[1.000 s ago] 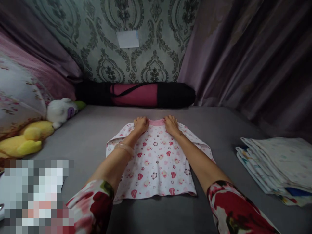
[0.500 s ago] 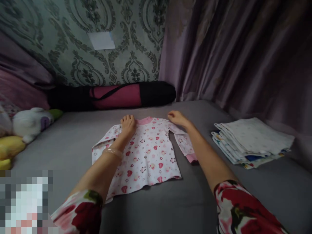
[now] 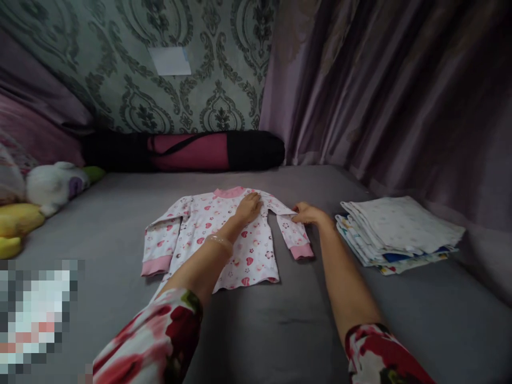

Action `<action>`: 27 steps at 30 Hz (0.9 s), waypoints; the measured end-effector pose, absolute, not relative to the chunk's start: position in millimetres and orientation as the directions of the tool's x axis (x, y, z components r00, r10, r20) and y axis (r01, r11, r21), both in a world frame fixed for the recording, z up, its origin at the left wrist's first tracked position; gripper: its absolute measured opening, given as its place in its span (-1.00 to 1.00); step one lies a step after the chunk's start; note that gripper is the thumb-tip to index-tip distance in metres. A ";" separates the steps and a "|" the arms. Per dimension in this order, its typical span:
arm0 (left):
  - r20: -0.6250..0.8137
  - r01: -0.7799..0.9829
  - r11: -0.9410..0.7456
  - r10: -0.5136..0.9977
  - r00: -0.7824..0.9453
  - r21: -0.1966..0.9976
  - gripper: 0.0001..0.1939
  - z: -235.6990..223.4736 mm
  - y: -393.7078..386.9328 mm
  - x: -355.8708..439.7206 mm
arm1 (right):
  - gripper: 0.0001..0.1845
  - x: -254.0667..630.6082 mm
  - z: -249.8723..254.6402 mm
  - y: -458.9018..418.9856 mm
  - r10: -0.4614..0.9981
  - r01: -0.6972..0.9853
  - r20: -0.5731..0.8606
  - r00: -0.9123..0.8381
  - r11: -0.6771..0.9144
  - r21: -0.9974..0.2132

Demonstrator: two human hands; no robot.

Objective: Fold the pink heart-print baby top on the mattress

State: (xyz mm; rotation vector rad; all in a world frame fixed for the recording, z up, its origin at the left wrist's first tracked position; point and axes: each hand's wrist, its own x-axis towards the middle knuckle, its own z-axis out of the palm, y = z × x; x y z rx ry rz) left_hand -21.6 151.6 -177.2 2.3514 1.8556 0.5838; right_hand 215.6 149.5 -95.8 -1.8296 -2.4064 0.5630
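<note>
A small long-sleeved shirt [image 3: 208, 229], white with pink and red hearts and a pink collar and cuffs, is spread on the grey bed sheet. My left hand [image 3: 248, 207] rests flat on its upper chest, near the right-hand shoulder, fingers stretched out. At the bend of the right-hand sleeve, my right hand [image 3: 307, 213] pinches the fabric between thumb and fingers. Both sleeves angle down toward me, and my left forearm covers part of the shirt's lower front.
A stack of folded cloths [image 3: 404, 229] sits to the right on the grey sheet [image 3: 304, 320]. Behind lies a long black and pink bag [image 3: 188, 152] along the wall. Plush toys [image 3: 50, 184] are at the left, and purple curtains [image 3: 360, 90] hang on the right.
My left hand has moved right across the shirt, from the left shoulder to the right one. My right hand has shifted outward and down onto the sleeve's bend.
</note>
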 end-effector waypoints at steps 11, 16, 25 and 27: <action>0.084 0.976 -0.152 0.987 0.140 0.155 -0.41 -174.3 140.1 -13.7 | -0.63 145.0 -71.8 101.3 0.756 0.760 -0.119 -0.644 0.615 -0.209; 0.051 0.980 -0.151 0.988 0.145 0.133 -0.37 -171.9 138.8 -13.8 | -0.80 161.3 -67.0 117.7 0.532 0.539 -0.221 -0.818 0.570 -0.620; 0.068 0.977 -0.154 0.987 0.145 0.150 -0.34 -175.8 140.7 -15.1 | -0.68 212.4 -90.2 160.5 0.729 0.709 -0.276 -0.627 0.386 -0.591; 0.057 0.979 -0.146 0.989 0.139 0.144 -0.34 -174.8 140.1 -14.4 | -0.68 211.6 -96.5 162.6 0.662 0.698 -0.347 -0.664 0.384 -0.604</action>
